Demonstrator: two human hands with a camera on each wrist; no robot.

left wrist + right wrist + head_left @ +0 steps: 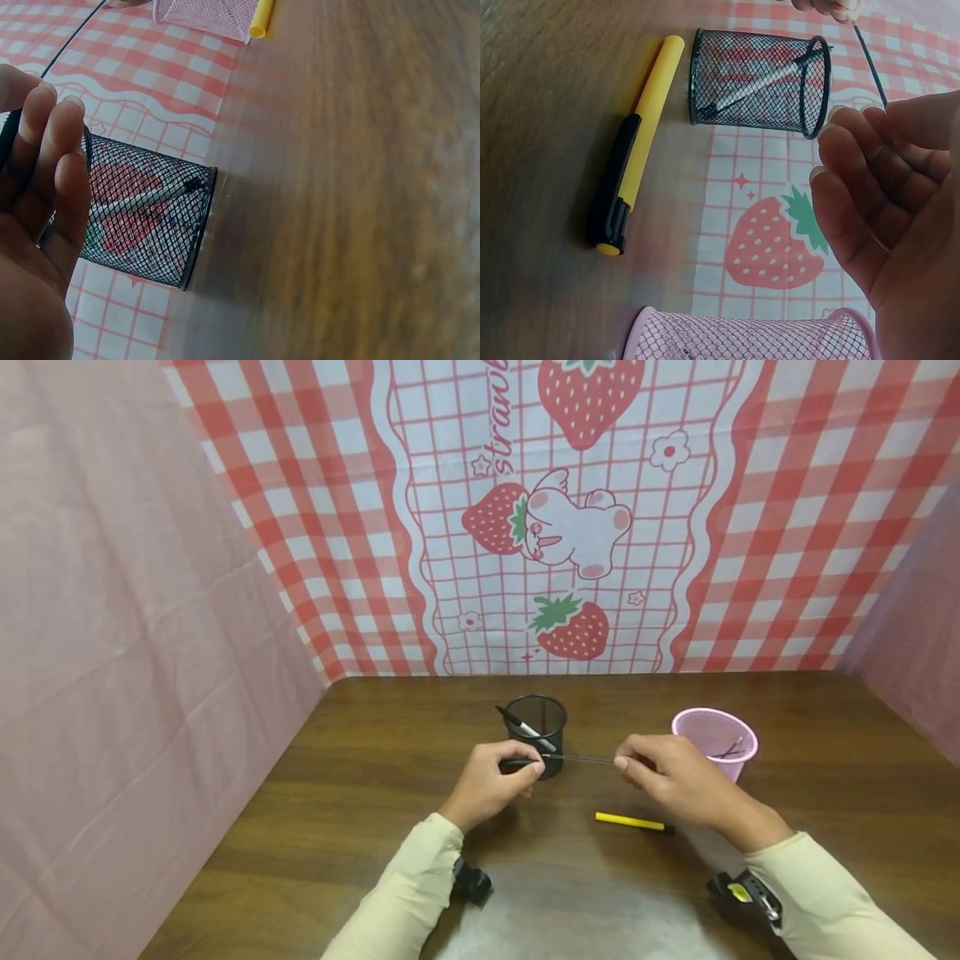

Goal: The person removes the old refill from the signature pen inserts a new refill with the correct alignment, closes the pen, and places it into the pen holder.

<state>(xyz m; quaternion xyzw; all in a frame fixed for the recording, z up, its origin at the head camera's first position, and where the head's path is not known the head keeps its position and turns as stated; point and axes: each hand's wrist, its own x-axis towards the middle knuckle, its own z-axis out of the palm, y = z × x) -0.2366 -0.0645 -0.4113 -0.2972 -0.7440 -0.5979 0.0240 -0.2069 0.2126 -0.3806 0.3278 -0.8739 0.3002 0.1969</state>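
Rod (587, 759): left hand (483, 781) pinches thick black end, right hand (678, 779) pinches thin end. Likely light, stiff, perhaps bendable; best held by thick end.

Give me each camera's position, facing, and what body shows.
Head: on the head, facing forward and down at table and strawberry cloth; left hand, right hand, sleeves show.
Left wrist: on that wrist, looking past left fingers at black mesh cup; right hand at top.
Right wrist: on that wrist, looking past right fingers at yellow pen and black mesh cup; left hand at top.
Wrist views share black mesh cup, yellow pen, thin dark rod, pink mesh cup.
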